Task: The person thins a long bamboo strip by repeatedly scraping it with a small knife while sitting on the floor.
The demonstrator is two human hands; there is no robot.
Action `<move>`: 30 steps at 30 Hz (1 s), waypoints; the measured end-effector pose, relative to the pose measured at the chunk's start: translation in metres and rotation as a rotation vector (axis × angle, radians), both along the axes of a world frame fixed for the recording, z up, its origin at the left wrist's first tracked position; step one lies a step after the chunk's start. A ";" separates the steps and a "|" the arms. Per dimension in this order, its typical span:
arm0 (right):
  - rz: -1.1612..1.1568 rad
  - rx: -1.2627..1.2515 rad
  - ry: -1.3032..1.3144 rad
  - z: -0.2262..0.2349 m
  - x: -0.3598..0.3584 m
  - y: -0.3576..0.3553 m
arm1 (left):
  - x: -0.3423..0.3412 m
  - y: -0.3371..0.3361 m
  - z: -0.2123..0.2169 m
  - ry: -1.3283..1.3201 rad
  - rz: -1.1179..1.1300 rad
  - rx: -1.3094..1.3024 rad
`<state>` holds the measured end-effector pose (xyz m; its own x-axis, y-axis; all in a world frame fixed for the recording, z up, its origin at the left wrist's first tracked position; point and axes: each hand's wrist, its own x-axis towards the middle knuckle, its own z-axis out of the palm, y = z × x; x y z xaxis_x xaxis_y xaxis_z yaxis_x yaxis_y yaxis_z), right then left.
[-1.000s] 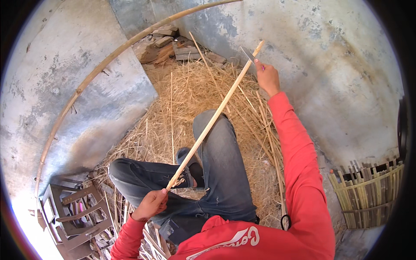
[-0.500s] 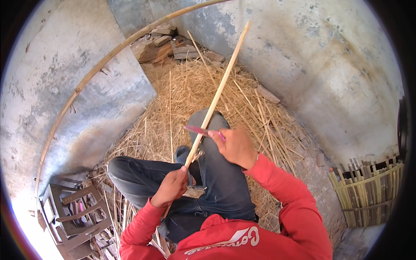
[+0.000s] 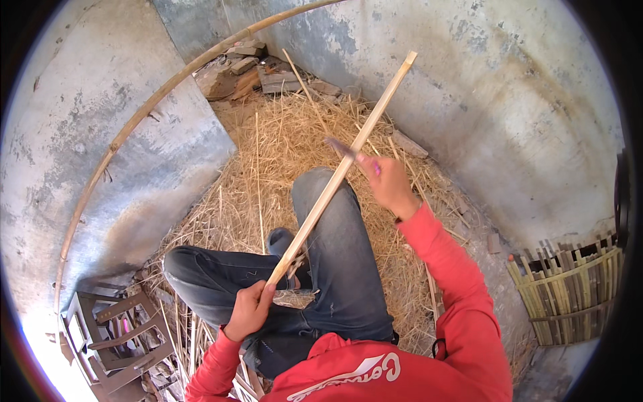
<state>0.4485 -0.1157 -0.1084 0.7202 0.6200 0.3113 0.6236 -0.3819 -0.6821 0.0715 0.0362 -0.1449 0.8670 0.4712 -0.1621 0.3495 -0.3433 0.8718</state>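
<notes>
A long pale bamboo strip point(image 3: 321, 201) slants from my lap up to the far right, lying across my raised knee. My left hand point(image 3: 250, 309) is closed around its near end. In my right hand point(image 3: 388, 182) is a knife point(image 3: 339, 147) with a pink handle, its blade crossing the strip beyond the knee and pointing left. Blade and strip seem to touch. My right fingers are wrapped round the handle and hide most of it.
Shavings point(image 3: 288, 134) and thin strips cover the ground ahead. A long curved pole point(image 3: 144, 110) arcs along the left wall. Bricks point(image 3: 244, 57) lie in the far corner. At the lower left stands a brown frame point(image 3: 127, 335); at the right, a bamboo slat basket point(image 3: 569, 291).
My right hand and the knife have moved up and away along the bamboo strip. My left hand has shifted slightly nearer and left, and the strip's far end now points further right.
</notes>
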 end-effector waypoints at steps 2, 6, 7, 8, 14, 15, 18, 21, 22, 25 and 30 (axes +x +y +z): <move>-0.129 0.002 -0.125 -0.001 0.041 0.004 | -0.017 0.007 -0.001 0.025 0.008 -0.004; -0.302 0.100 -0.193 0.003 0.121 0.009 | -0.041 0.028 0.008 0.077 0.011 0.050; -0.362 0.075 -0.218 0.004 0.132 0.008 | -0.044 0.031 0.009 0.088 0.009 0.065; -0.359 0.075 -0.213 0.006 0.130 0.012 | -0.047 0.032 0.007 0.071 0.007 0.085; -0.216 0.093 -0.087 -0.023 0.083 0.036 | -0.041 0.020 0.009 0.144 0.006 -0.088; -0.171 0.094 -0.079 -0.027 0.067 0.036 | -0.041 0.018 0.008 0.146 0.012 -0.092; -0.091 0.098 -0.037 -0.027 0.030 0.025 | -0.037 0.014 0.008 0.164 -0.008 -0.215; -0.016 0.111 -0.005 -0.026 -0.005 0.025 | -0.024 0.006 0.010 0.153 0.007 -0.359; 0.016 0.112 -0.006 -0.027 -0.015 0.025 | -0.018 0.005 0.006 0.116 0.012 -0.413; 0.068 0.068 0.026 -0.028 -0.032 0.025 | 0.001 0.000 0.004 0.055 0.033 -0.468; 0.059 0.119 0.041 -0.027 -0.040 0.023 | 0.043 -0.001 0.016 0.082 0.063 -0.566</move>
